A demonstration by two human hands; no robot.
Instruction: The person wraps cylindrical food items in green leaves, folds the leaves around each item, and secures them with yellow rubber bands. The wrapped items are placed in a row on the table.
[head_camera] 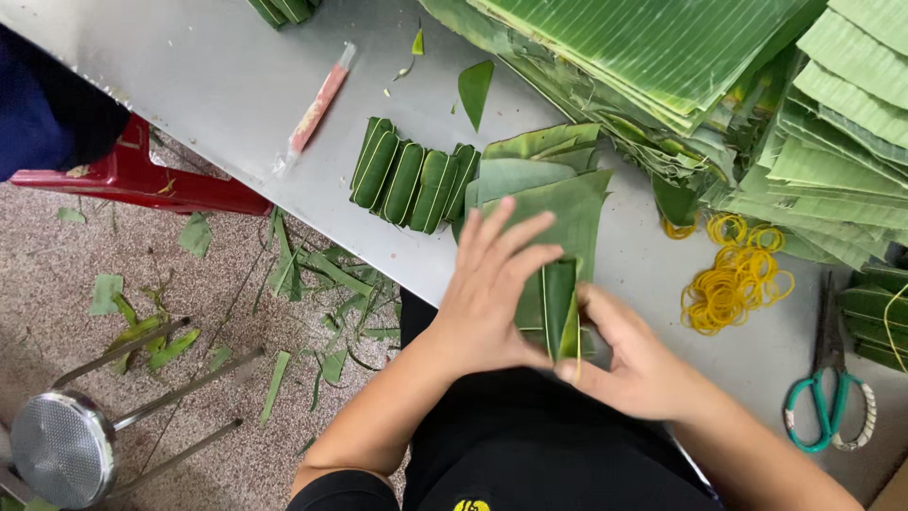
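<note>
The left hand [487, 289] lay flat with its fingers spread on a pile of cut green banana leaf pieces [553, 203] at the near edge of the grey metal table [218, 85]. It pressed down and gripped nothing. The right hand [629, 364] pinched a small folded green leaf strip [559, 308] between thumb and fingers, holding it upright against the pile, just beside the left hand.

It looked like the folding step: one leaf piece was being bent into a small packet. The fold looked only half made. A next move would need the left hand to keep the pile from sliding and the right hand to keep its pinch tight, or the springy leaf could pop open.

Left of the hands lay a row of finished green leaf rolls with thin bands around them [413, 180]. Near the right hand sat a heap of yellow rubber bands [733, 284]. Farther right lay scissors with teal and white handles [830, 407]. Big stacks of flat green banana leaves [700, 57] filled the far side of the table. A long thin pink stick in clear wrap [317, 104] lay well apart on the left. On the speckled floor were leaf scraps [312, 284], a round metal stool [66, 445] and a red plastic stool [142, 180].
</note>
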